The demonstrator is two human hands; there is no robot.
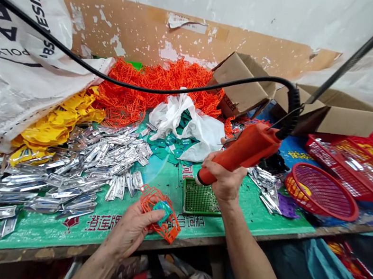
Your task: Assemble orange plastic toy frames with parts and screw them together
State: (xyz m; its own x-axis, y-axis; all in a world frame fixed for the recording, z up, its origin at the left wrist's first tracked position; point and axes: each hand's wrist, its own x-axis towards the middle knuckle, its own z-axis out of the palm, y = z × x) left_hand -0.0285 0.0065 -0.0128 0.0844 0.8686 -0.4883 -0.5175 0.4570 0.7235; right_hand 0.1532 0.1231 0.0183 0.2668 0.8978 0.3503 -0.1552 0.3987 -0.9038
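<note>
My left hand (pixel 129 228) pinches an orange plastic frame (pixel 169 227) near the table's front edge, with a small teal plastic piece (pixel 162 212) lying on it under my thumb. My right hand (pixel 224 180) is wrapped round an orange electric screwdriver (pixel 242 151), tilted with its dark nose down and to the left. A black cable runs from its upper end. Below the tool's nose lies a green tray with a grid of holes (pixel 201 199). The screwdriver and the orange frame are apart.
Silvery metal strips (pixel 96 157) spread across the left, beside yellow plastic parts (pixel 47 129). Orange frames (pixel 167 83) are heaped at the back, next to a white plastic bag (pixel 205 133) with teal pieces. Cardboard boxes (pixel 243 80), a red round basket (pixel 325 193) and red crates (pixel 343 169) stand right.
</note>
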